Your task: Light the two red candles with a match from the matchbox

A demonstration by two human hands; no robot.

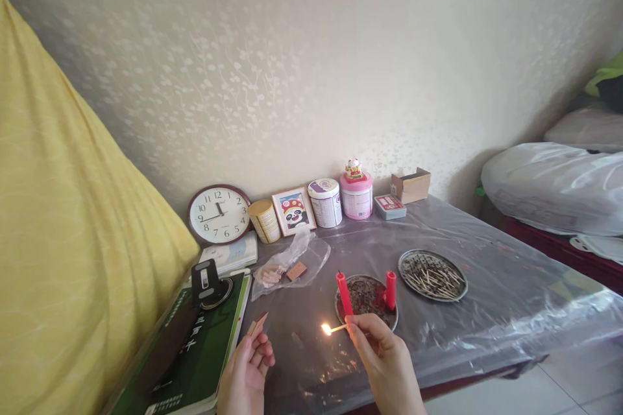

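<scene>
The right hand's (384, 353) fingers pinch a burning match (337, 327) beside a red candle (343, 292); the left hand's (247, 369) fingers pinch a brown matchbox (257, 325).

Single view, worn on the head: lens sits above the near side of a dark table under clear plastic sheeting (360, 244), facing forward and down. Pale wall with a leafy pattern (272, 78) lies ahead, taking roughly the upper half of frame; tabletop takes much of the lower. Nearest the lens: the wearer's bare left hand (249, 363) and bare right hand (382, 356), both entering at the bottom edge. Mid-distance: round, metal-rimmed dish (365, 279), seen obliquely from above. Farther: round, white-faced clock with dark rim (219, 214). Field wide; yellow draped cloth (73, 240) bounds the left, translucent white plastic bag (559, 185) the right.
</scene>
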